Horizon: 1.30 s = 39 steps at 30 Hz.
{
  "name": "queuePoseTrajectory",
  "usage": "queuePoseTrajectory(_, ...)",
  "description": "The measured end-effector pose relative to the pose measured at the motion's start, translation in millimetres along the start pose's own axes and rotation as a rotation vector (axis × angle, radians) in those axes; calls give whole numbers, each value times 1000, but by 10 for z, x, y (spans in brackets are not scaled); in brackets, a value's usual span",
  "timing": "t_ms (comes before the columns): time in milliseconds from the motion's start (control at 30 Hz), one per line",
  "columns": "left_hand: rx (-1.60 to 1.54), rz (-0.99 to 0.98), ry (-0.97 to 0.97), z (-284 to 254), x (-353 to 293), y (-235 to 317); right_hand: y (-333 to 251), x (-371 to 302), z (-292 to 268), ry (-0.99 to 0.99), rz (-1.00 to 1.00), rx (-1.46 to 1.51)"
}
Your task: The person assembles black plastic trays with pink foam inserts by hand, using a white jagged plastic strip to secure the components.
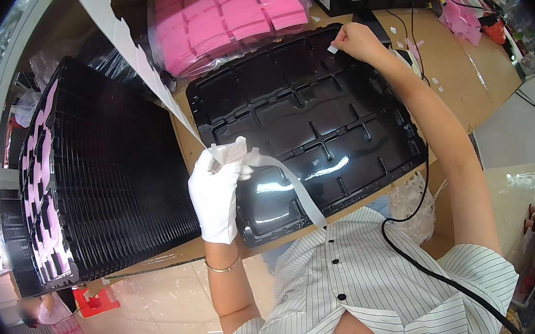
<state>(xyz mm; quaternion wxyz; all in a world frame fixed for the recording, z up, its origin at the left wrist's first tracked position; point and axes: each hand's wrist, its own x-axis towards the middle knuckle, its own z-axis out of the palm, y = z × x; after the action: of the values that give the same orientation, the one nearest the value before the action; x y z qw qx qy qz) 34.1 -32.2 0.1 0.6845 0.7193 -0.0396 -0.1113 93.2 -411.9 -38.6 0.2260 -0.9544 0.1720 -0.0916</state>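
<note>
My left hand (214,198), in a white glove, pinches a long white paper-like strip (148,72). One part of the strip stretches up past the far edge, and a loose tail curls down toward my shirt. In front of me a black plastic tray (267,160) with moulded ridges lies on the table, with the left hand above its left side. My bare right hand (357,40) is at the tray's far right corner, its fingers closed on a small white piece (333,49) like a label.
A tall stack of black trays (118,176) with pink layers at its left side stands to the left. Pink sheets (225,15) in clear plastic lie behind the tray. Brown cardboard (453,76) covers the table at right, with small white scraps. A black cable (409,214) hangs near my right arm.
</note>
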Motion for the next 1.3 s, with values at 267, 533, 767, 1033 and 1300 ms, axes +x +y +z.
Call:
queuePoseTrajectory(267, 15, 9, -9, 17, -30, 9, 6, -240, 18, -159, -307, 198)
queuePoseTrajectory(533, -63, -33, 6, -80, -236, 33, -538, -1164, -107, -541, 132, 1403)
queuePoseTrajectory(767, -17, -63, -27, -75, -306, -33, -1344, -1618, 216, -971, 356, 1669)
queuePoseTrajectory(1033, 19, -26, 49, -138, -438, -33, -1684, -1970, 315, -464, -194, 800)
queuePoseTrajectory(1300, -42, -79, 114, -236, -474, -132, -1684, -2247, 507, 61, -831, 723)
